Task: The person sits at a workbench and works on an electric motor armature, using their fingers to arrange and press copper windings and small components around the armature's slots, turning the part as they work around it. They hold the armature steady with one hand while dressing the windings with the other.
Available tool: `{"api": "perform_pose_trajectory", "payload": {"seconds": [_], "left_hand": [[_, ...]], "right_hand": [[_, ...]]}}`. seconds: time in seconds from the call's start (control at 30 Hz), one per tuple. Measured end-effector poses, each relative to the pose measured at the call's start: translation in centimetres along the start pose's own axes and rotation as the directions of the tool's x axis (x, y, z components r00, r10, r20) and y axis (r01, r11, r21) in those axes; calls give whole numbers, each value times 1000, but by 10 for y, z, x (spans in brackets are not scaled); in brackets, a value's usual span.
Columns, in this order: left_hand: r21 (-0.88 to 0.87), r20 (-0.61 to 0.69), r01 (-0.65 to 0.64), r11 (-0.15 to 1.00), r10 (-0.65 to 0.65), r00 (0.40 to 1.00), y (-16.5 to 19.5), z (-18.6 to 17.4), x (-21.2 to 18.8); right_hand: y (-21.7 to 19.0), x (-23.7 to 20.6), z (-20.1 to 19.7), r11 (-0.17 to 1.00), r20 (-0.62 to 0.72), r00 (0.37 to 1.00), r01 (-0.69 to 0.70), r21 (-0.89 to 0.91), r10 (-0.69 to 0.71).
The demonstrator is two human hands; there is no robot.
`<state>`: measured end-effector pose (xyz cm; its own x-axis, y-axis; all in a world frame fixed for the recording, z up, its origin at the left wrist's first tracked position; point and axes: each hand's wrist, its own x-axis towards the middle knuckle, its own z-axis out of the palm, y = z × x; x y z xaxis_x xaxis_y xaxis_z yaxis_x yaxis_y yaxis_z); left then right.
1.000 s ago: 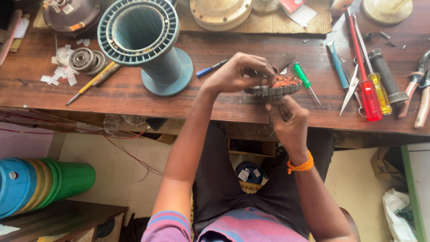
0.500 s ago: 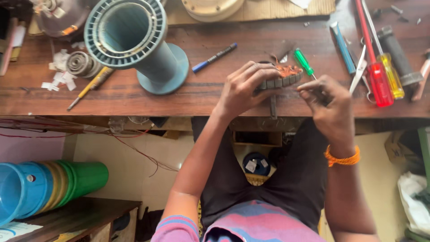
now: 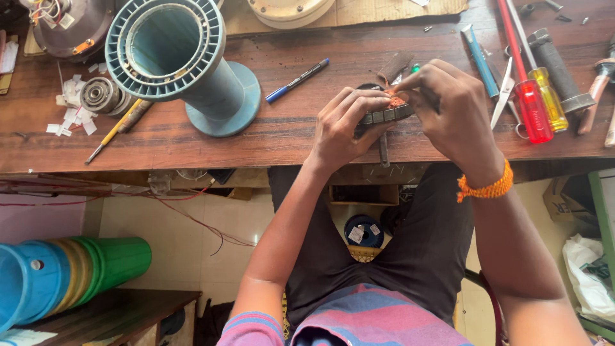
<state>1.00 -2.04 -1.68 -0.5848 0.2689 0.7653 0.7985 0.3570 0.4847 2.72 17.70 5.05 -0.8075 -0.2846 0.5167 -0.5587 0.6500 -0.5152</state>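
- Left hand [image 3: 343, 125] and right hand [image 3: 448, 109]: fingers clamped on a small round metal motor part [image 3: 383, 115] with copper wire, just above the bench [image 3: 288, 128] edge.
- Big blue spool [image 3: 186, 64] left of it.
- Red screwdriver [image 3: 522, 77] on the right.

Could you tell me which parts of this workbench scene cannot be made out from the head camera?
- Round metal part: mostly covered by the left hand and right hand; its full shape is hidden.
- What the right hand's fingers pinch: too small to tell.
- Cream round casing: cut off by the top edge.
- Pliers: cut off by the right edge.
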Motion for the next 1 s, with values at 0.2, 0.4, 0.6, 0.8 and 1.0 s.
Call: {"api": "perform_pose_trajectory", "payload": {"seconds": [0.2, 0.4, 0.6, 0.8, 1.0], "left_hand": [[-106, -23, 158, 982, -161, 987, 11, -1, 8], [-276, 229, 551, 787, -503, 833, 3, 1, 35], [-294, 456, 580, 759, -422, 783, -25, -12, 44], [-405, 441, 216, 889, -17, 897, -45, -39, 39], [-399, 488, 235, 887, -12, 873, -45, -43, 44]], "right_hand": [[16, 18, 6, 998, 1, 998, 63, 30, -63], [17, 23, 13, 999, -104, 994, 47, 4, -46], [1, 14, 13, 997, -68, 996, -57, 43, 60], [-27, -24, 25, 991, -48, 997, -50, 127, 56], [-27, -44, 51, 898, -41, 938, -315, 306, 343]]}}
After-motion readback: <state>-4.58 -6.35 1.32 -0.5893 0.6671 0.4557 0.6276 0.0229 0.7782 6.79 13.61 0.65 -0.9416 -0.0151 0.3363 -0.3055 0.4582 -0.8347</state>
